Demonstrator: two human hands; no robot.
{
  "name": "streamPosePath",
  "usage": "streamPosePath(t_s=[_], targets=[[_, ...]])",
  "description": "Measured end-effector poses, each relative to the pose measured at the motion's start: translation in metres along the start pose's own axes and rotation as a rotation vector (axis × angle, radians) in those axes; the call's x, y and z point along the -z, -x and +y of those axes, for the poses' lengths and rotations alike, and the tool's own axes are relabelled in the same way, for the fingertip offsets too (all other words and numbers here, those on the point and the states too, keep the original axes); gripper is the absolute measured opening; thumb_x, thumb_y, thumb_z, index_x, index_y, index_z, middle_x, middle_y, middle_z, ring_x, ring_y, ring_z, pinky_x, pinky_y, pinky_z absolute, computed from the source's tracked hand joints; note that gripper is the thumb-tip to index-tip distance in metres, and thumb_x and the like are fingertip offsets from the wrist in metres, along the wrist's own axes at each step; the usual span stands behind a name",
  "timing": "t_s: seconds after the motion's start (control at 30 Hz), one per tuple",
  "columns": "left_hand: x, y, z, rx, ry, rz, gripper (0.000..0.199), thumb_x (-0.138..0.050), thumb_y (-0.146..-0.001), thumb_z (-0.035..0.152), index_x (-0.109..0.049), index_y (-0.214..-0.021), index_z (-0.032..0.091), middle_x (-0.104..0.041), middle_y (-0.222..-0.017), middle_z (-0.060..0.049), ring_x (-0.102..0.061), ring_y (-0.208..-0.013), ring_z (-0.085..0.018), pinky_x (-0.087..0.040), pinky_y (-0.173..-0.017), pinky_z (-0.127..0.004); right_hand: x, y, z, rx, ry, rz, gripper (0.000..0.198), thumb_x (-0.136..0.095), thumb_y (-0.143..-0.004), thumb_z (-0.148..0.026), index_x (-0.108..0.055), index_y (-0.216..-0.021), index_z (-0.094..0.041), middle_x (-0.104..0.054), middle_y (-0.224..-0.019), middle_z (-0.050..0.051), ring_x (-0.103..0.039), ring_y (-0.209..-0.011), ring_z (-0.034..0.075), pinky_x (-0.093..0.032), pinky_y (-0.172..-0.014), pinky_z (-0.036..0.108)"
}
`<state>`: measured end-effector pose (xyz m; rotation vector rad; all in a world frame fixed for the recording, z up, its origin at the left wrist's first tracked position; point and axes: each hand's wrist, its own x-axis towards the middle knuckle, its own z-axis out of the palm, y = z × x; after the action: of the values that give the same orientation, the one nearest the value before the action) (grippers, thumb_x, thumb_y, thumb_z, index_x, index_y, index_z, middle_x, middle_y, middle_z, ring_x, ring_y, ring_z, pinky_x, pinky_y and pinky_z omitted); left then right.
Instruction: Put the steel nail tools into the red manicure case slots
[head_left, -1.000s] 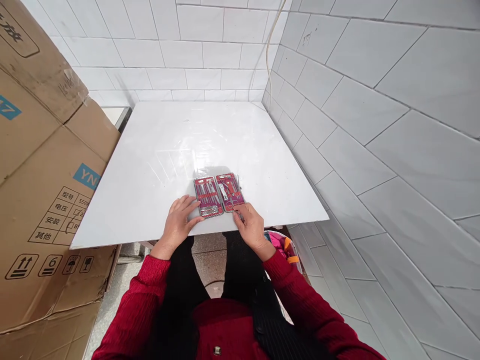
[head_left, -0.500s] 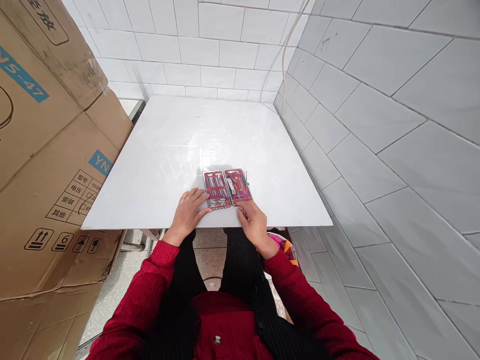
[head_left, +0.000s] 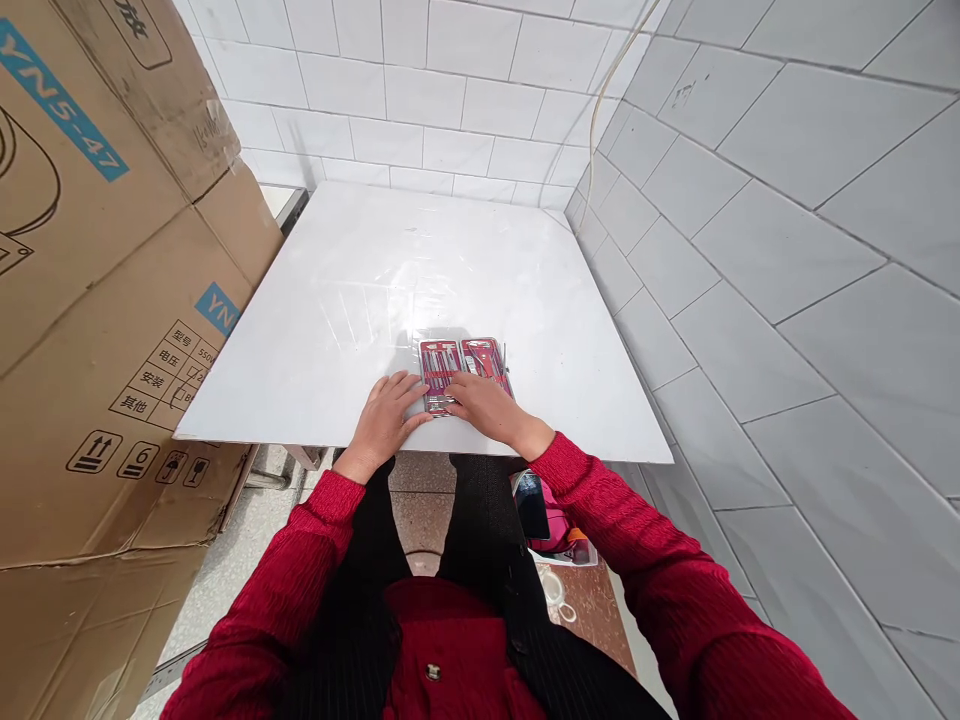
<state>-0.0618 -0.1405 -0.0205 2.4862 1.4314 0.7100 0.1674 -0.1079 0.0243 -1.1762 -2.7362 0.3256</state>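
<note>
A manicure set (head_left: 442, 362) lies unfolded on the white table (head_left: 360, 250), close to its front edge. Slim metal tools fill its left half under a red strap, and more tools sit in the right half. My left hand (head_left: 386, 415) grips the lower left corner of the case, thumb along the bottom edge and fingertips at the left side. Across the lower part of the case reaches my right hand (head_left: 487, 408), its fingers bent together over the lower tools of the left half. What is between those fingertips is hidden.
A tall cardboard box (head_left: 142, 300) stands left of the table. Tiled walls (head_left: 757, 280) close off the right and back, with a pale cable (head_left: 600, 105) in the corner. Below the table's right front, a phone (head_left: 531, 505) lies among pink items above a brown surface (head_left: 592, 610).
My right hand has moved left from the bottom of the right half to the lower left half. My left hand stays at the case's corner. The view has shifted slightly.
</note>
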Motion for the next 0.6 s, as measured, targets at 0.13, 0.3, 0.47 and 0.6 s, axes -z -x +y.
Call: streamPosePath(t_s=[0.13,0.3,0.47,0.6], targets=[[-0.001,0.001,0.0,0.004,0.005,0.009,0.045,-0.06,-0.099,0.044,-0.059,-0.139,0.024,-0.058,-0.148,-0.01,-0.041,-0.146,-0.031,-0.029,-0.122,-0.053,0.006,-0.004,0.004,0.074,0.076,-0.064,0.013,-0.063,-0.099,-0.023,-0.069,-0.105,-0.014,-0.065,-0.11,0.012,-0.064,-0.103,0.023,-0.05,-0.087,0.036],[-0.001,0.002,0.001,-0.001,0.017,0.02,0.045,-0.061,-0.099,0.044,-0.06,-0.139,0.024,-0.058,-0.147,-0.01,-0.042,-0.146,-0.03,-0.029,-0.122,-0.054,0.013,-0.004,-0.002,0.058,0.222,-0.14,0.019,-0.058,-0.102,-0.026,-0.067,-0.11,-0.012,-0.065,-0.113,0.013,-0.064,-0.103,0.023,-0.05,-0.083,0.033],[-0.001,0.001,0.0,-0.004,0.024,0.022,0.045,-0.061,-0.099,0.044,-0.06,-0.138,0.024,-0.058,-0.148,-0.01,-0.042,-0.146,-0.031,-0.03,-0.122,-0.053,0.017,-0.003,-0.008,-0.029,0.298,-0.165,0.023,-0.059,-0.101,-0.029,-0.068,-0.111,-0.01,-0.067,-0.112,0.016,-0.064,-0.105,0.026,-0.048,-0.08,0.033],[0.0,0.001,0.001,-0.009,0.021,0.027,0.044,-0.061,-0.099,0.044,-0.061,-0.138,0.023,-0.058,-0.147,-0.01,-0.043,-0.145,-0.031,-0.03,-0.122,-0.053,0.024,-0.003,-0.006,-0.003,0.332,-0.204,0.026,-0.057,-0.101,-0.029,-0.068,-0.113,-0.008,-0.068,-0.112,0.017,-0.064,-0.103,0.028,-0.045,-0.078,0.033]])
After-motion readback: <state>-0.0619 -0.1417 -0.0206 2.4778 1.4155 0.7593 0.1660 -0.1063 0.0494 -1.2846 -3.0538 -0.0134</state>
